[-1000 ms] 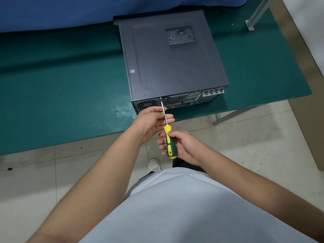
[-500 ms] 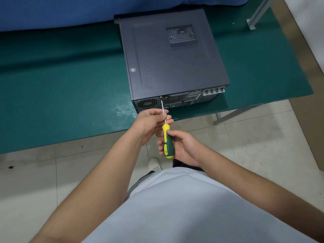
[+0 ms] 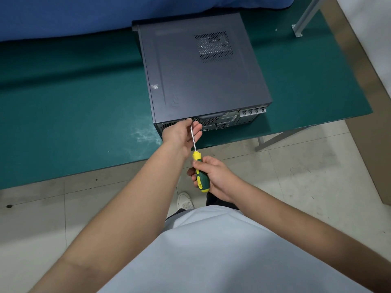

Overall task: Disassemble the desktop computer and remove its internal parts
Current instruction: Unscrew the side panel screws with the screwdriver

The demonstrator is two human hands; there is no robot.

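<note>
Since the earlier frames our left hand (image 3: pixel 182 135) has reached up along the shaft toward the case, so its fingertips (image 3: pixel 187 122) now sit right at the rear top edge, where before they cupped the shaft lower down; the desktop computer (image 3: pixel 203 72) itself has not shifted. It lies flat on the green surface (image 3: pixel 74 106), rear panel (image 3: pixel 222 121) facing us and overhanging nothing, at about 12 o'clock from our hands. Our right hand (image 3: pixel 213 176) wraps its fingers firmly round the yellow-and-green handle of the screwdriver (image 3: pixel 200 172), thumb on top, while the left hand's fingers are loosely curled beside the shaft, steadying it near the tip; whether they pinch the shaft or a screw we cannot tell. The screwdriver's long axis runs from roughly 6 o'clock at the handle to 12 o'clock at the tip, tilted slightly toward 11, and the tip meets the case at the rear top edge toward the left corner. We judge this to be a cover screw being worked, so the side panel is not yet off and the internals are untouched. The left hand is nearer the case; the turning falls to the right.
</note>
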